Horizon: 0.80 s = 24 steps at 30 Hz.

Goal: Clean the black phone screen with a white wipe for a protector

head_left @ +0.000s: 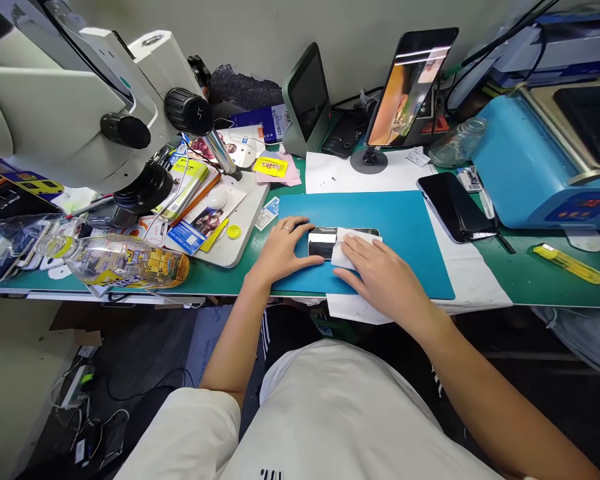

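one glossy dark phone [323, 244] is lying flat on a blue mat [350, 208] at the front of a green desk [523, 277]. the person's bare left hand [281, 252] is bracketing the phone's left end: thumb and forefinger are spreading apart, one resting at the near edge, the other at the far corner, and from here i cannot tell whether they are pinching it. the right hand [383, 275] is pressing a white cloth [339, 252] down onto the phone's right part, its fingers lying flat and close together, its thumb sticking out to the side. the cloth is hiding much of the phone there. white paper [325, 175] is sticking out from beneath the mat. to the right, a black phone [453, 203] is lying near a yellow utility knife [570, 263], and a blue machine [517, 157] is standing behind the knife, with a glass jar [457, 143] sitting beside it. behind the mat, a lit screen [413, 90] is tilting back on a round stand [369, 163]. to the left, a clear plastic bottle [127, 261] is lying on its side, and a white microscope [55, 123] is looming over the desk.
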Each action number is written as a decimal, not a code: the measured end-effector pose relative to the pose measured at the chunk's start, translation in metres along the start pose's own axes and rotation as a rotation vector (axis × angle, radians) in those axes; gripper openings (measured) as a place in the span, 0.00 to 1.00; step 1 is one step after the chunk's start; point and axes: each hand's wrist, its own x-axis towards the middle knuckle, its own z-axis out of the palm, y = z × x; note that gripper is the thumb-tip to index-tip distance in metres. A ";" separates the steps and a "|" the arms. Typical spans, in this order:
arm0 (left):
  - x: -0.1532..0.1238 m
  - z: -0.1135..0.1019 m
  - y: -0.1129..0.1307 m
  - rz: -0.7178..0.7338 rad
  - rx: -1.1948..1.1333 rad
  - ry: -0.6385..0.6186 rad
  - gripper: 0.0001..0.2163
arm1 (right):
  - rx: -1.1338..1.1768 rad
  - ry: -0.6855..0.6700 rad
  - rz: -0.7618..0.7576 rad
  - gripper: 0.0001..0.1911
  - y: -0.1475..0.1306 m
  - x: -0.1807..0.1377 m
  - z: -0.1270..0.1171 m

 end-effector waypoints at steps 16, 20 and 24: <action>-0.001 0.000 0.001 0.008 0.003 0.012 0.32 | 0.021 -0.013 -0.017 0.35 0.002 -0.016 0.000; -0.001 0.000 0.001 -0.011 -0.025 0.022 0.37 | 0.037 -0.071 -0.115 0.35 -0.001 0.018 0.000; -0.002 0.001 0.000 -0.005 -0.045 0.032 0.36 | 0.068 -0.094 -0.165 0.34 -0.006 0.048 0.003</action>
